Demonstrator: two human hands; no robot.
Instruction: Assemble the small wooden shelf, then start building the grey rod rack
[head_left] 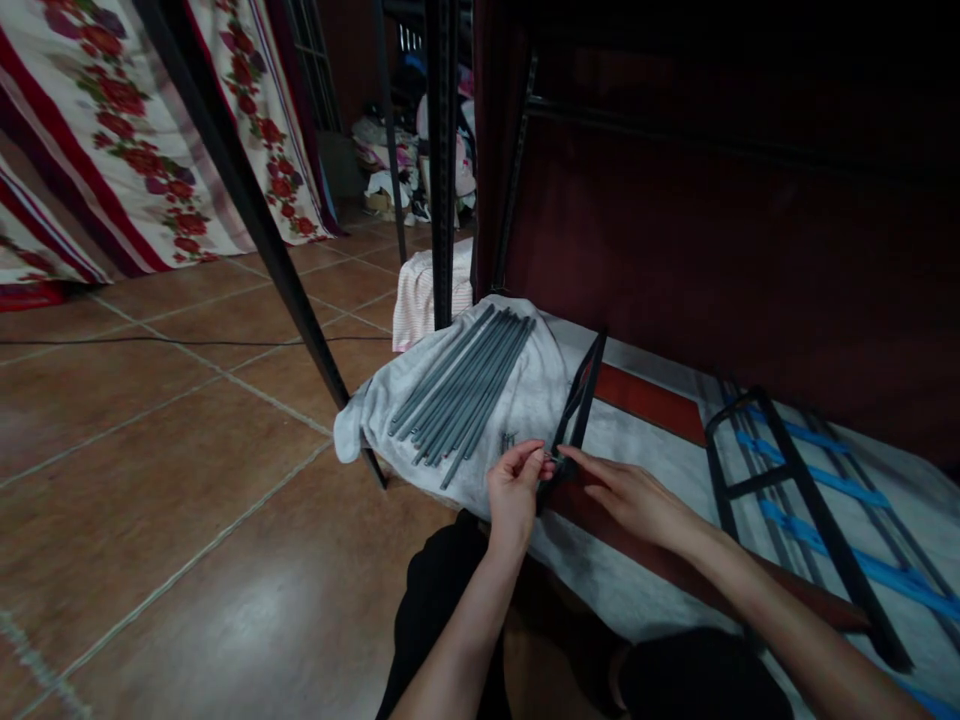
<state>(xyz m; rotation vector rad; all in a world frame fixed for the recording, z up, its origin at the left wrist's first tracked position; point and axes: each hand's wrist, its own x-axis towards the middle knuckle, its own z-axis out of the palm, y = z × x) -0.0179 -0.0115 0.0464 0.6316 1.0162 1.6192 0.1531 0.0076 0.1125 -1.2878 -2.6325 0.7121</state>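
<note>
My left hand (514,482) is closed in a pinch, with something small and shiny at its fingertips that I cannot make out. It is at the near end of a black metal frame (584,395), which rests tilted on the cloth. My right hand (634,498) comes from the other side, its index finger stretched toward the left fingertips and the other fingers loosely bent. A few short dark metal pieces (508,440) lie just beyond my left hand. Left of them, a bundle of long grey rods (469,385) is spread on the cloth.
A pale cloth (551,345) covers the low shelf. To the right, another black frame (810,520) lies near rods with blue strips (862,490). Black uprights (442,200) stand on the left and behind. A cable (225,342) crosses the tiled floor by a floral curtain (142,130).
</note>
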